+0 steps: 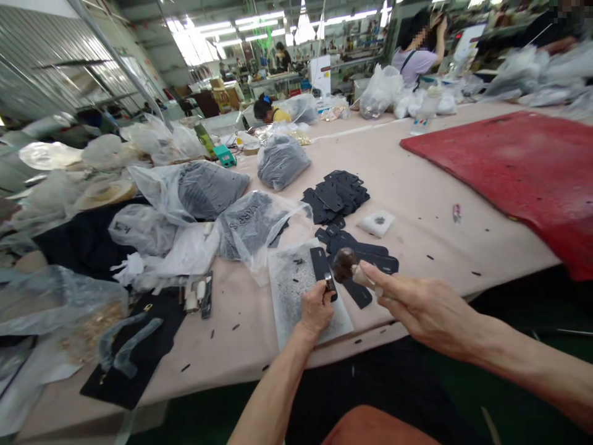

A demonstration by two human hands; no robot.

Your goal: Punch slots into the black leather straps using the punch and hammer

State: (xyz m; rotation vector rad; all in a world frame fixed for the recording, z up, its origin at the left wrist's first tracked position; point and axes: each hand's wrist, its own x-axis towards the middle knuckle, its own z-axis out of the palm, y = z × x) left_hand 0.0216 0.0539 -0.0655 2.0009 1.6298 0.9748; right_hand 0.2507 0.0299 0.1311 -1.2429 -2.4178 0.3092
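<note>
My left hand [318, 309] is closed around a small metal punch [328, 282], which stands on a black strap-shaped piece [319, 259]. That piece lies on a white board [287, 303] strewn with small black scraps. My right hand [417, 303] grips the pale handle of a hammer [345, 266], its dark, rounded head just right of the punch. Under and behind the hammer lie more black pieces [359, 293], with a larger heap of black pieces [336, 193] farther back. The punch's tip is hard to make out.
Plastic bags of dark pieces [252, 225] lie left of the board. A white pad [376, 224] sits behind the hammer. A red sheet [509, 173] covers the right side. Tools [199, 295] and a black cloth [139, 352] lie left. People are in the background.
</note>
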